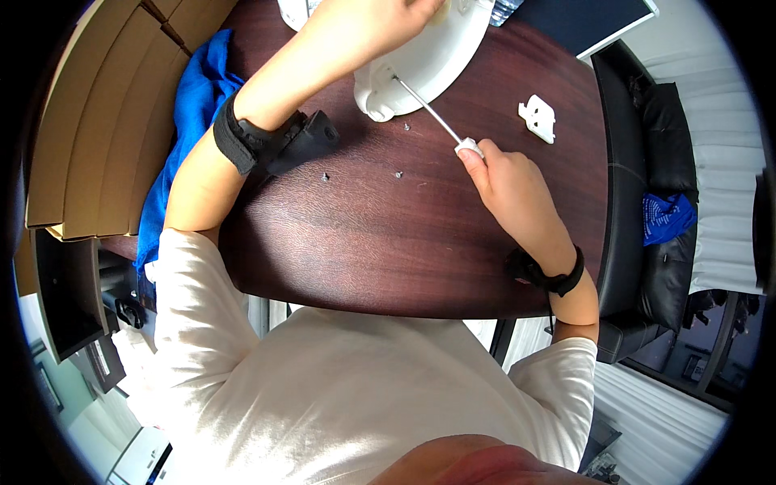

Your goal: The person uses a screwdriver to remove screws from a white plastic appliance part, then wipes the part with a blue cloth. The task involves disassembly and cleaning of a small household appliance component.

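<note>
A white, curved plastic housing lies at the far side of the dark wooden table, cut off by the upper edge. My right hand is closed round the pale handle of a screwdriver. The thin metal shaft slants up to the left, and its tip meets the near left part of the housing. My left hand is at the housing's upper left; its fingers are mostly out of the picture. Nearer me lie small dark screws. A loose white plastic piece rests on the right.
Cardboard boxes stand along the left side, with a blue cloth beside them. At the back right is a dark panel with a light edge. A black sofa adjoins the table's right, a blue bag on it.
</note>
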